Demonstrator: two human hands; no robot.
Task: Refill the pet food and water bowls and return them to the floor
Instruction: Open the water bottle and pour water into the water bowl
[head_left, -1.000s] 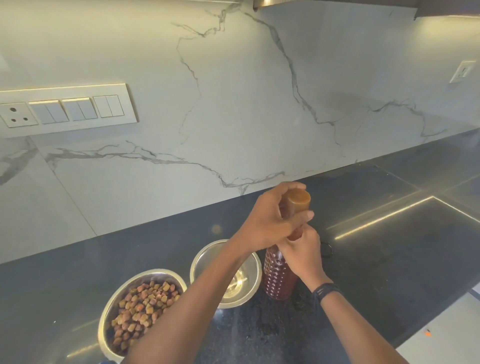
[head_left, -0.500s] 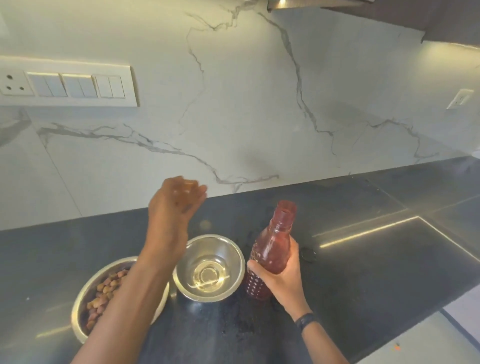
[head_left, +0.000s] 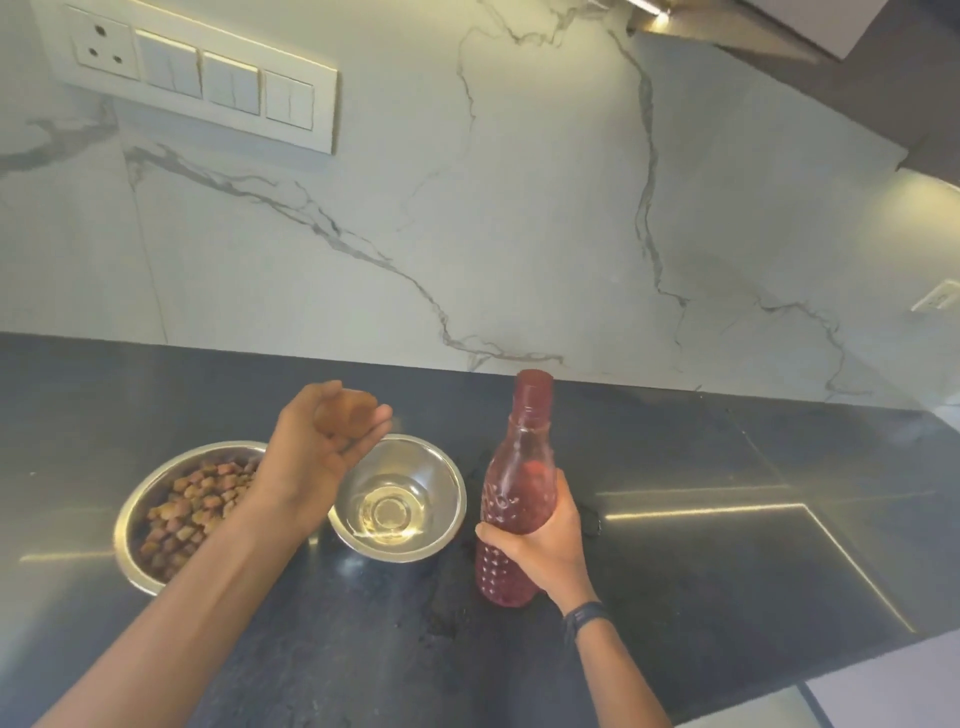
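Note:
Two steel bowls stand on the dark counter (head_left: 701, 561). The left bowl (head_left: 136, 514) holds brown kibble. The right bowl (head_left: 441, 478) has a little water at its bottom. An uncapped red dimpled plastic bottle (head_left: 519, 467) stands upright just right of the water bowl, and my right hand (head_left: 545, 540) is wrapped around its lower body. My left hand (head_left: 317, 447) hovers above the gap between the bowls, cupping the brown bottle cap (head_left: 345, 413) in its fingers.
A white marble backsplash (head_left: 519, 208) rises behind the counter, with a switch panel (head_left: 197, 73) at upper left and a small socket (head_left: 935, 296) at far right. A small dark ring (head_left: 592, 519) lies beside the bottle. The counter's front edge runs at lower right.
The cap came off the bottle in my left hand, which moved left over the bowls. My right hand slid down to the bottle's body. The view tilted.

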